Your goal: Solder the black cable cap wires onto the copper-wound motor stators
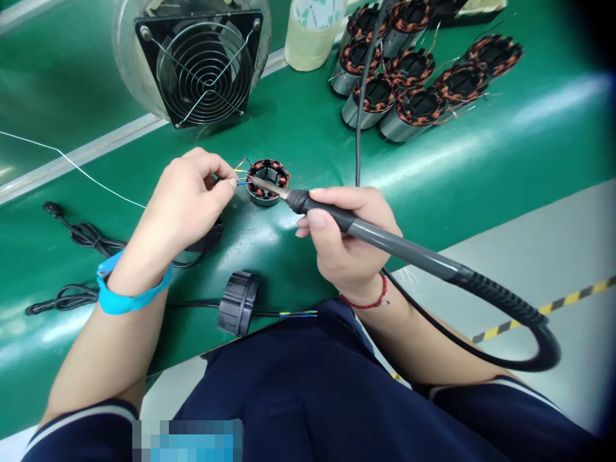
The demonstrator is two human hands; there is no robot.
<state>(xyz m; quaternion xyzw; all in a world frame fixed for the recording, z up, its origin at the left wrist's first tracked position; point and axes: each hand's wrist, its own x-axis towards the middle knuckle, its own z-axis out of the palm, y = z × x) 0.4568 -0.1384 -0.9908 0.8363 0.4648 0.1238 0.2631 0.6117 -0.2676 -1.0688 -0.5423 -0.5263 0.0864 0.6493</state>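
A small motor stator [268, 180] with copper windings lies on the green bench [481, 160]. My left hand [185, 202], with a blue wrist strap, pinches thin coloured wires [239, 176] at the stator's left side. My right hand [344, 240] is closed round a grey soldering iron [385, 240], held like a pen. The iron's tip touches the wire ends at the stator's rim. A thick black cable runs from the iron's handle down past my right arm.
Several wound stators [414, 77] stand at the back right. A fan with a wire guard [202, 64] and a tape roll [312, 32] stand at the back. A black cap [237, 303] on a black cable lies near the front edge. A thin solder wire [86, 173] crosses the left.
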